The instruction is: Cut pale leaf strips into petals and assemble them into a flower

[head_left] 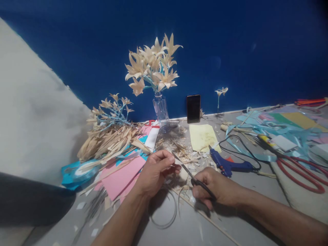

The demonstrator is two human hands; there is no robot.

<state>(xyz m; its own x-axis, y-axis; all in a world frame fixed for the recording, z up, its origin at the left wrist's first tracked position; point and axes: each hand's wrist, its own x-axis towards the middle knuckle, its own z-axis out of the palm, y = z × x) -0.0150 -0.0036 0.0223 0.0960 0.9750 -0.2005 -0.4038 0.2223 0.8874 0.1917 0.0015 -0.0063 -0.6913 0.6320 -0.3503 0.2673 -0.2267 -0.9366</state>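
My left hand point(160, 165) is closed, thumb and fingertips pinched together. A coil of thin grey wire point(176, 215) loops below it and runs up toward its fingers. In my right hand point(211, 186) is a pair of black-handled scissors point(188, 172), with its blades pointing up and left to my left fingertips. What exactly lies between the blades is too small to make out. Beneath both hands a thin stick point(212, 223) slants across the grey surface among scraps.
Behind my hands stands a clear bottle point(161, 109) of pale husk flowers point(153, 65). A phone point(193, 108) leans on the blue wall. To the right lie a blue glue gun point(228, 164) and red-handled scissors point(299, 174); to the left, dried husks point(107, 141) and pink paper point(123, 176).
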